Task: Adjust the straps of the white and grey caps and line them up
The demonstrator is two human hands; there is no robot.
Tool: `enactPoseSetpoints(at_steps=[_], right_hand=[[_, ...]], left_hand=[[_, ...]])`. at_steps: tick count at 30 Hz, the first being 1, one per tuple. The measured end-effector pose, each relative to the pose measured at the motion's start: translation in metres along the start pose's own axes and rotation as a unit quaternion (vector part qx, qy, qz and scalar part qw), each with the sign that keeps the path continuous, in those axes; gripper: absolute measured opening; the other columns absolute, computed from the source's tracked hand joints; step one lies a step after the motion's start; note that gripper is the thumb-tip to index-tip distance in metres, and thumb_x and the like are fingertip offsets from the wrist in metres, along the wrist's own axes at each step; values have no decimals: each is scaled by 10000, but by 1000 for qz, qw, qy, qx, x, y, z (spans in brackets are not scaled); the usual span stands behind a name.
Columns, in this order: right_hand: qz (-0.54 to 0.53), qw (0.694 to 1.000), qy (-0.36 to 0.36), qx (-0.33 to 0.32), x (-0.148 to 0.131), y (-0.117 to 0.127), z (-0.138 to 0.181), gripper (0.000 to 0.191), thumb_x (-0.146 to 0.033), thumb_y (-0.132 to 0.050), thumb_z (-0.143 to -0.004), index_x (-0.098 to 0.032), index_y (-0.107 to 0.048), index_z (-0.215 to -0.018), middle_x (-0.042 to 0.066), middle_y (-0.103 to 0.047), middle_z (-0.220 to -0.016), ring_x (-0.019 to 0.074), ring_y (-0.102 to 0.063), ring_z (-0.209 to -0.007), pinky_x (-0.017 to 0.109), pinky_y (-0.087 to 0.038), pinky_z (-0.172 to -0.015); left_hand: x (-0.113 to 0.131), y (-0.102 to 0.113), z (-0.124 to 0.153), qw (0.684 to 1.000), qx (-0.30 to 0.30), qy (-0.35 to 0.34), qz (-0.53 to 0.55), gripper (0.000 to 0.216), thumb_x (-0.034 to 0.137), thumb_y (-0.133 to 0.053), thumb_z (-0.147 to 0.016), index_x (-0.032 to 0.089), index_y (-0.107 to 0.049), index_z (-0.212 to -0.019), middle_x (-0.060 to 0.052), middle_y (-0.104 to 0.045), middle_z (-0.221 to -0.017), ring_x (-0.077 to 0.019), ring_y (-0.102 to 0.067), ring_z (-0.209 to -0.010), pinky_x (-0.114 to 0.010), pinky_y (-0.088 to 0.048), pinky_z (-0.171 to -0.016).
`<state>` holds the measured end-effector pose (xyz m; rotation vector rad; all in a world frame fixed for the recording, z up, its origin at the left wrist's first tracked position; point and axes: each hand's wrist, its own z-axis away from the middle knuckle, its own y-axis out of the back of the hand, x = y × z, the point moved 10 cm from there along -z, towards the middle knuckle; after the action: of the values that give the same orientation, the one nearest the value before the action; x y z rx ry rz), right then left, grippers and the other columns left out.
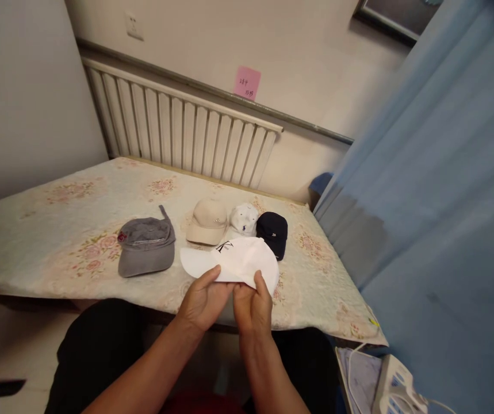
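Note:
A white baseball cap (247,259) with black lettering is held up in front of me, its brim pointing left. My left hand (206,296) grips its lower edge near the brim, thumb on the near side. Closer to the back of the cap, my right hand (253,302) pinches the same edge, its thumb on the crown. Fingers of both hands are partly hidden under the cap. Behind it lie a beige cap (209,220), a small white patterned cap (244,219) and a black cap (272,230). A grey cap (147,247) with a loose strap rests to the left.
The caps lie on a bed or table with a floral cover (74,230). A radiator (177,121) runs along the wall behind. On the right hangs a blue curtain (436,172); below it sits a white device (395,385) with a cable.

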<state>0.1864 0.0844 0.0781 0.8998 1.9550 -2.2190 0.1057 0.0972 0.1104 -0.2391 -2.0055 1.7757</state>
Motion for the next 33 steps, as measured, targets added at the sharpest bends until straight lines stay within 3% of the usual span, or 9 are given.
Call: enactPoseSetpoints(at_steps=[8, 12, 17, 24, 29, 33], right_hand=[[-5, 1000, 10, -29, -21, -12, 5, 503, -224, -516, -877, -212, -419, -1370, 60, -569, -1317, 185, -523, -1217, 425, -317, -1109], [1, 1000, -11, -19, -24, -4, 4, 488, -245, -528, -873, -187, -451, -1351, 71, -589, -1291, 181, -534, -1205, 408, -323, -1106], [-11, 997, -75, 4, -17, 16, 1, 441, -301, -541, -863, -153, -537, -1279, 84, -658, -1188, 206, -580, -1149, 419, -354, -1082], [-10, 994, -110, 25, -10, 29, 0, 402, -291, -539, -847, -131, -589, -1213, 94, -689, -1123, 233, -590, -1134, 463, -352, -1073], [5, 989, -139, 41, -8, 34, 0, 400, -344, -517, -843, -121, -629, -1156, 109, -706, -1076, 258, -584, -1143, 493, -339, -1068], [15, 987, -149, 62, -12, 38, 0, 397, -342, -500, -845, -105, -644, -1129, 108, -721, -1031, 250, -579, -1152, 470, -342, -1068]], left_hand=[[25, -27, 18, 987, -161, -21, 14, 697, 409, -640, -789, 272, -360, -1413, -62, -449, -1430, -277, -301, -1369, -456, -132, -1159], [28, -26, 22, 977, -208, 13, 38, 662, 592, -565, -769, 286, -465, -1348, -40, -528, -1362, -274, -361, -1338, -446, -148, -1149], [29, -10, 15, 981, -180, 44, 55, 556, 542, -311, -912, 186, -620, -1207, -67, -614, -1255, -276, -435, -1288, -448, -192, -1134], [21, -18, 16, 980, -171, 92, 31, 480, 332, -265, -944, 188, -711, -1044, -44, -729, -1028, -238, -544, -1187, -402, -230, -1122], [21, -4, 17, 976, -188, 101, 43, 515, 501, -324, -915, 181, -668, -1126, -60, -694, -1122, -257, -584, -1127, -400, -274, -1095], [7, 19, 18, 982, -106, 153, 8, 672, 647, -320, -860, 142, -640, -1167, -109, -695, -1104, -310, -553, -1156, -443, -283, -1078]])
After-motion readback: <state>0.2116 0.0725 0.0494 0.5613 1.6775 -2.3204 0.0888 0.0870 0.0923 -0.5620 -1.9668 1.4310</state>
